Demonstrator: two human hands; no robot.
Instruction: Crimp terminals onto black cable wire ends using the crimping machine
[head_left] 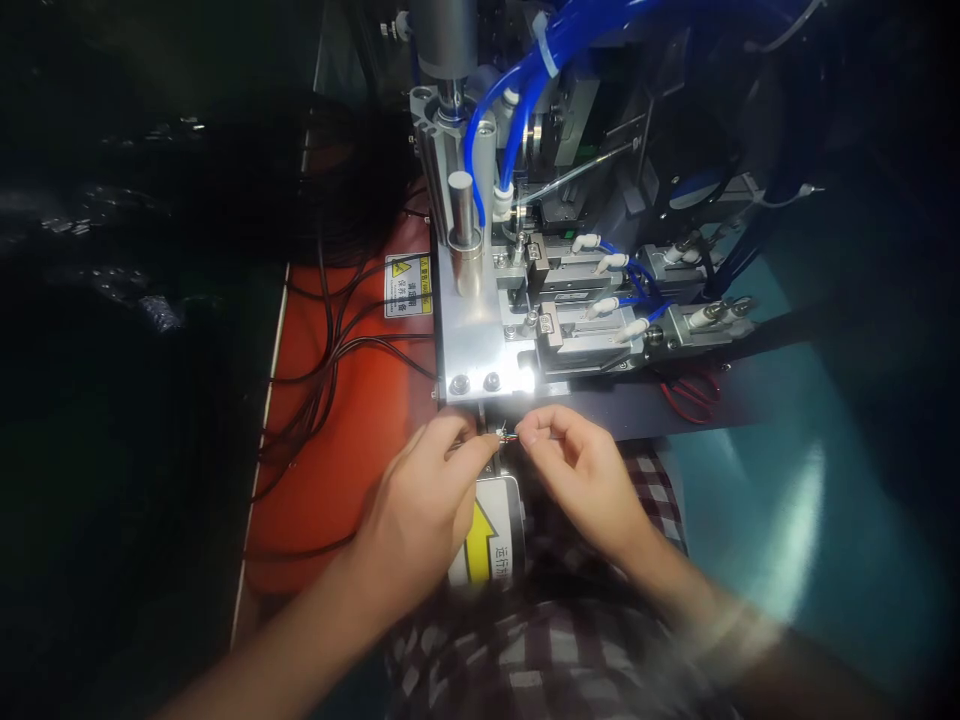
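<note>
My left hand [424, 500] and my right hand [581, 470] meet just below the front edge of a metal machine block [472, 340]. Both pinch a thin bundle of coloured wires [507, 433] between thumb and forefinger, the left from the left side, the right from the right. The wire ends show as small red and green tips between my fingertips. Under my hands lies a grey cylinder with a yellow arrow label [487, 545].
Black cables [330, 350] run over an orange surface [352, 440] at the left. Blue air hoses [525, 90] and pneumatic cylinders [637, 300] crowd the machine behind. A yellow warning sticker [407, 285] sits left of the block. A teal tabletop [750, 450] lies right. Checked cloth [540, 640] covers my lap.
</note>
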